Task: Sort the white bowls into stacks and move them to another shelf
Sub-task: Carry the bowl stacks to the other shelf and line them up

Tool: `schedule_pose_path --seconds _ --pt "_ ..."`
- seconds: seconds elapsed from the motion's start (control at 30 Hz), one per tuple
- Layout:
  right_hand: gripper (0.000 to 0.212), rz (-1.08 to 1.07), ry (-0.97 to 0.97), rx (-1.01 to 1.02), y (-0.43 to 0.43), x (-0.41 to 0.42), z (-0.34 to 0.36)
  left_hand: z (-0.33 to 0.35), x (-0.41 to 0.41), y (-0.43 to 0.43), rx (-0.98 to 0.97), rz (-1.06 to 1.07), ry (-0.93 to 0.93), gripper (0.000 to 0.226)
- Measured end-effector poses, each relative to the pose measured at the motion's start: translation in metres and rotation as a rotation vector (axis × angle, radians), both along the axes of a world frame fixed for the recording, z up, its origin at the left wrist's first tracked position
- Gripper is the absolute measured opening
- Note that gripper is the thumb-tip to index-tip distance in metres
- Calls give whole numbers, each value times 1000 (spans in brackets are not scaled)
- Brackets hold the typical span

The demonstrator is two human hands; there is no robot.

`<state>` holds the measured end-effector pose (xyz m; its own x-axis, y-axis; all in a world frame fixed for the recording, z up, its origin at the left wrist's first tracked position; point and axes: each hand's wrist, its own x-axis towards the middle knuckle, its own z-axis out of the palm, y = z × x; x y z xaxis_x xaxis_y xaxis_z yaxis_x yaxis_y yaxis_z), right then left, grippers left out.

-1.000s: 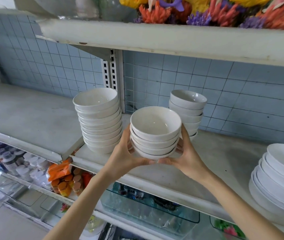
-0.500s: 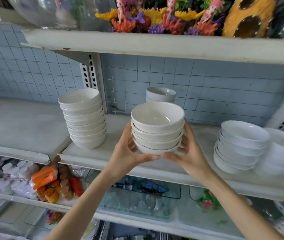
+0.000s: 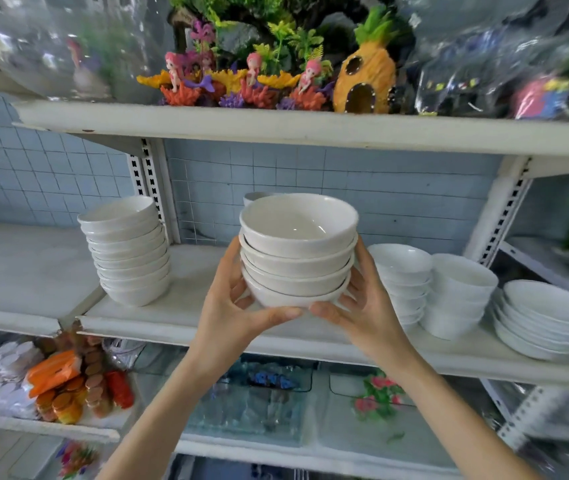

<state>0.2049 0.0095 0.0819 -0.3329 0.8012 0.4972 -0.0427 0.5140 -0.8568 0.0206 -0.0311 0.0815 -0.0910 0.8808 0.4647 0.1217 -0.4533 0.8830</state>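
Note:
A short stack of white bowls point(image 3: 296, 258) is lifted clear of the white middle shelf point(image 3: 186, 317). My left hand point(image 3: 238, 313) cups its left side and underside; my right hand point(image 3: 362, 306) cups the right side, thumbs meeting below. A taller stack of white bowls point(image 3: 127, 251) stands on the shelf to the left. The rim of another bowl stack point(image 3: 255, 196) peeks out behind the held stack, mostly hidden.
To the right on the same shelf stand stacks of small white bowls point(image 3: 404, 278), deeper cups point(image 3: 459, 292) and shallow plates point(image 3: 546, 317). The upper shelf point(image 3: 276, 128) carries aquarium ornaments and a pineapple house point(image 3: 366, 77). Orange packets point(image 3: 58, 375) lie on the lower shelf.
Both hands have raised the bowl stack higher and the view has tilted up and to the right, bringing the upper shelf's ornaments and the right-hand stacks into sight.

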Motion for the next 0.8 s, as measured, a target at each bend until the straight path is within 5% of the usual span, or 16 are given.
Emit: schedule_pose_path --seconds 0.4,0.8 --pt "105 184 -19 -19 -47 26 -1 -6 32 -77 6 128 -52 105" --pt "102 298 46 1 -55 -93 1 1 -72 -111 -21 309 -76 119"
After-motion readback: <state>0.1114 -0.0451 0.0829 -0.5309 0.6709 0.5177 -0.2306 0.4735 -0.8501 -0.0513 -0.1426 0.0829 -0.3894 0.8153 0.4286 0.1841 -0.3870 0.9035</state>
